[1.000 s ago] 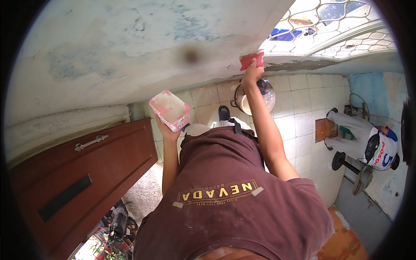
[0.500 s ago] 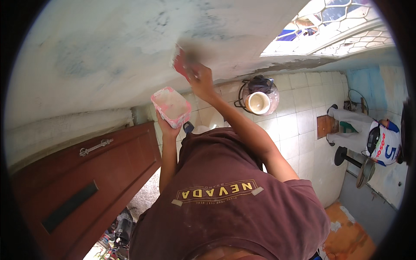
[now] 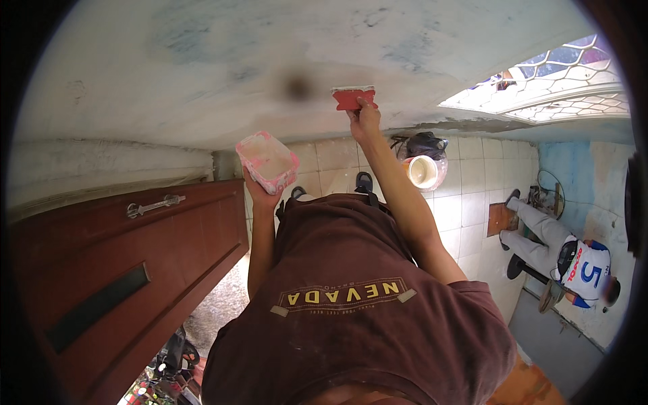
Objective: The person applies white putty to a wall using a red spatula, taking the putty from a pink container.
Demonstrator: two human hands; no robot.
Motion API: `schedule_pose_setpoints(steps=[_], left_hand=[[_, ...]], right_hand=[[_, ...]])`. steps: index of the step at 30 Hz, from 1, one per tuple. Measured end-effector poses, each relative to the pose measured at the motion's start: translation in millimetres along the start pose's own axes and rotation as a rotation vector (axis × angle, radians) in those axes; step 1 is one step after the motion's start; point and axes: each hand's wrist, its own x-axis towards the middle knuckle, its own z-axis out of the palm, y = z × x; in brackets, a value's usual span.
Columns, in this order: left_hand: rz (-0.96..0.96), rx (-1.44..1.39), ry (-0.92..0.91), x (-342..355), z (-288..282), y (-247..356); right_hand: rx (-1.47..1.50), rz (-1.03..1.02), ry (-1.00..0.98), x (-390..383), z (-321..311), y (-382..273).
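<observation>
Watching from afar, I see the right hand (image 3: 365,123) pinching a red scraper (image 3: 349,100) at the wall (image 3: 202,94); the left hand (image 3: 261,196) clasps a pink-and-white tub (image 3: 279,183) from below.

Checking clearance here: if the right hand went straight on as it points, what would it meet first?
The blotchy white wall, with the red putty spreader in the right hand leading. Its edge looks at or very near the surface, but depth is unclear.

The bare left forearm (image 3: 262,246) points ahead, its left hand (image 3: 266,195) cupped upward; the bare right arm (image 3: 408,199) stretches farther forward, slanting inward, right hand (image 3: 365,121) pinching firmly.
</observation>
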Motion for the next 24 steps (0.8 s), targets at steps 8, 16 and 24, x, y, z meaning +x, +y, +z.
schedule_pose_setpoints(steps=[8,16,24], left_hand=[[0.115,-0.04,0.007,9,-38,56],[0.085,-0.138,0.013,0,-60,102],[0.013,-0.082,0.003,-1,-73,126]], right_hand=[[-0.071,0.024,-0.141,-4,43,40],[0.012,-0.168,-0.243,-77,141,-64],[-0.043,-0.509,-0.099,-96,92,-38]])
